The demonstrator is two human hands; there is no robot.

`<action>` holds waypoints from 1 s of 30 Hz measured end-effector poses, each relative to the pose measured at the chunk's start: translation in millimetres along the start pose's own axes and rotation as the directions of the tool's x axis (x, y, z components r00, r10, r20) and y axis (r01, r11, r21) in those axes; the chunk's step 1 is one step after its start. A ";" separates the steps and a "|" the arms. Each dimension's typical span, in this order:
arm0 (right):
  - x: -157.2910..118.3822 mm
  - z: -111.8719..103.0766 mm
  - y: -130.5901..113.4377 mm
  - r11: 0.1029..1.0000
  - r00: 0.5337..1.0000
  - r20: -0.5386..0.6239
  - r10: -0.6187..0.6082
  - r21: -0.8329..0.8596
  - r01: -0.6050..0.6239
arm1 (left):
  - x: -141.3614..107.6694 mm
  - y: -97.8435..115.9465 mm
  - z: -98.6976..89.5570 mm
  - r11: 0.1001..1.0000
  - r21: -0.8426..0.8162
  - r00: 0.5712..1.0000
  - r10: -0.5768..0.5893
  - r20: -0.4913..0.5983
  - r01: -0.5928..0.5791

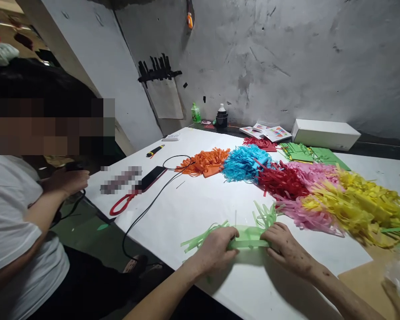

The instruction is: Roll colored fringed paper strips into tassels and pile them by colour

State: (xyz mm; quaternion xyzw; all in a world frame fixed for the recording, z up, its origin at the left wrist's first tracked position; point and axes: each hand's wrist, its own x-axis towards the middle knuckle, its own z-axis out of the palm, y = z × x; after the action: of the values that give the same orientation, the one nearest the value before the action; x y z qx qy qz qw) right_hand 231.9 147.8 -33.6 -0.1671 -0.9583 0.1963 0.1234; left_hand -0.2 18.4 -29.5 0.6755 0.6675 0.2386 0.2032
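Note:
Both my hands grip a light green tissue paper tassel (248,234) over the white table, near its front edge. My left hand (216,249) pinches the left side, with fringed strips sticking out beyond the fingers. My right hand (285,246) is closed on the right side, where more cut strips fan upward. A folded or rolled band of the paper stretches between the two hands. Just beyond lie heaps of fringed tissue: orange (208,162), blue (246,162), dark red (282,180), pink (315,218) and yellow (363,206).
A phone (151,178) with a red strap and a black cable (146,209) lie to the left, near a box cutter (155,151). A white box (325,133) and bottles (222,116) stand along the wall. Another person (26,213) is at the left. Brown cardboard (363,275) lies at right.

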 end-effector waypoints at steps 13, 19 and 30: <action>17.3 15.2 17.9 0.999 0.971 -0.238 0.032 0.038 -0.023 | 18.3 -4.5 -13.0 0.993 -0.083 0.991 -0.076 0.110 0.085; 12.8 -18.8 46.2 0.993 0.892 -0.437 0.115 0.042 -0.107 | 22.4 -5.7 -16.7 0.991 -0.074 0.986 -0.102 0.133 0.113; 73.3 -6.6 -36.2 0.992 0.989 -0.115 -0.088 -0.096 0.077 | 18.6 22.1 -43.9 0.979 0.197 0.997 0.038 0.067 -0.050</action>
State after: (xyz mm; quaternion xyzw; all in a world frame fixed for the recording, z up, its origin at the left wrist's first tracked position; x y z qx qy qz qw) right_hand 157.1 145.6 0.0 -0.1444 -0.9632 0.1368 0.1808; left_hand -8.6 34.5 19.9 0.7141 0.6662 0.1539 0.1501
